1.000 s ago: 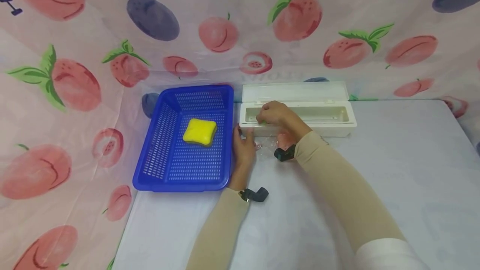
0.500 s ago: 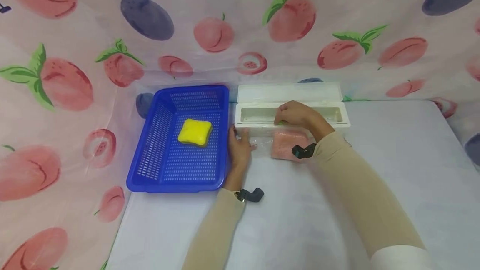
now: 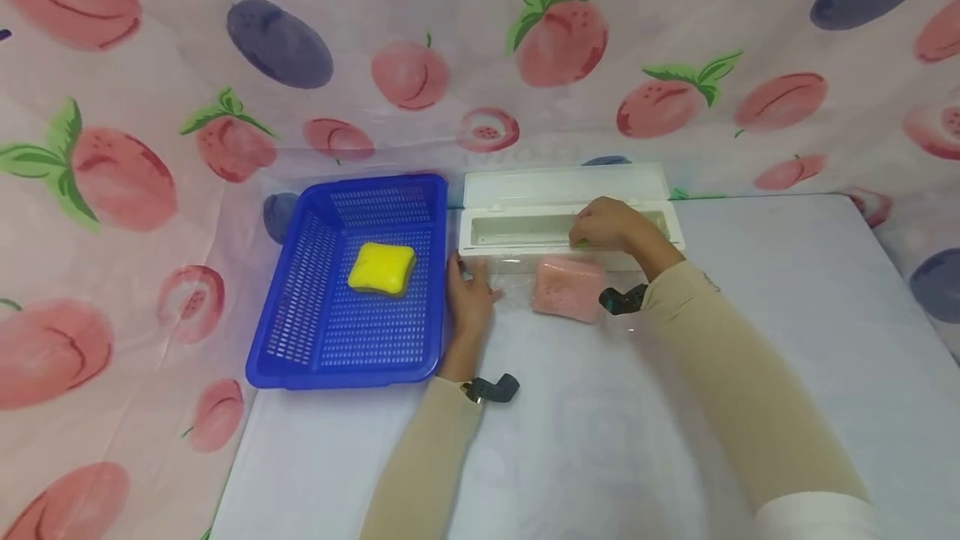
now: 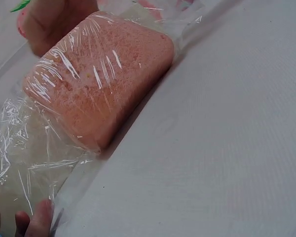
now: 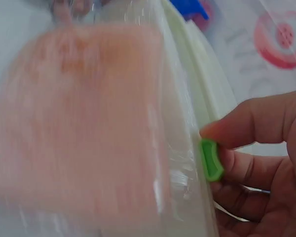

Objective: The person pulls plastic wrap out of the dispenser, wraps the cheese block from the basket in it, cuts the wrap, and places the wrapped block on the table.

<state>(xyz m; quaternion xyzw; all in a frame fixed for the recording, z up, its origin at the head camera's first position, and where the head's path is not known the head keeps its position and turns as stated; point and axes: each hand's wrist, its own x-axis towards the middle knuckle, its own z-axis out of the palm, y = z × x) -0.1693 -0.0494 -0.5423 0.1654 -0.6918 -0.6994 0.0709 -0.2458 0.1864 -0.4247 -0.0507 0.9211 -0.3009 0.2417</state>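
Note:
A white cling film dispenser [image 3: 517, 261] lies along the back of the table with its lid up. My right hand [image 3: 609, 223] pinches a small green slide cutter [image 5: 211, 160] at the dispenser's front edge, between thumb and forefinger. My left hand [image 3: 470, 302] holds the dispenser's left front corner, beside the basket; some of its fingers are hidden. Clear cling film [image 4: 37, 153] stretches from the dispenser over a pink sponge [image 4: 106, 74], which lies on the table just in front of it. The film clings to the sponge in wrinkles.
A blue basket [image 3: 258, 377] stands to the left, close against my left hand. A yellow sponge [image 3: 381, 267] lies in it. Behind the table [image 3: 600, 440] hangs a fruit-print sheet [image 3: 562, 123], near the raised lid.
My right hand has slid rightward along the dispenser's front edge with the green cutter. The pink sponge, earlier mostly behind my right wrist, now shows. My left hand stays at the dispenser's left end.

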